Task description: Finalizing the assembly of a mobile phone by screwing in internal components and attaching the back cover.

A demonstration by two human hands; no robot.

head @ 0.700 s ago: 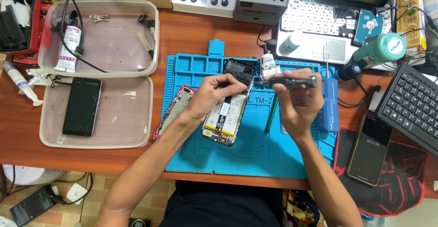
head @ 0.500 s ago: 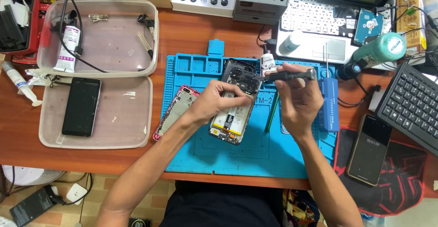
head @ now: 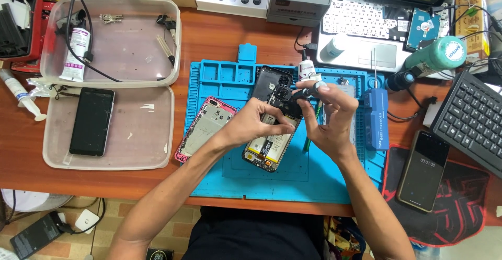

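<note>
An opened phone [head: 266, 147] with its battery showing lies tilted on the blue work mat [head: 235, 179]. My left hand [head: 253, 124] grips its left side near the upper part. My right hand [head: 329, 119] holds a small dark screwdriver [head: 306, 91], whose tip is at the phone's upper end by the camera area. A black back cover [head: 267, 78] lies just behind the phone. To the left, a pink-edged phone frame [head: 204, 129] rests on the mat, apart from both hands.
Two clear plastic tray halves [head: 151, 108] sit at the left, one holding a black phone [head: 91, 121]. A blue tool [head: 375, 116], a small bottle [head: 309, 72], a green cylinder [head: 436, 55], a black keyboard [head: 470, 119], a laptop [head: 366, 17] and another phone [head: 423, 171] stand at the right.
My right hand swung the screwdriver from level above the mat down and left to the phone's upper end. My left hand shifted slightly on the phone.
</note>
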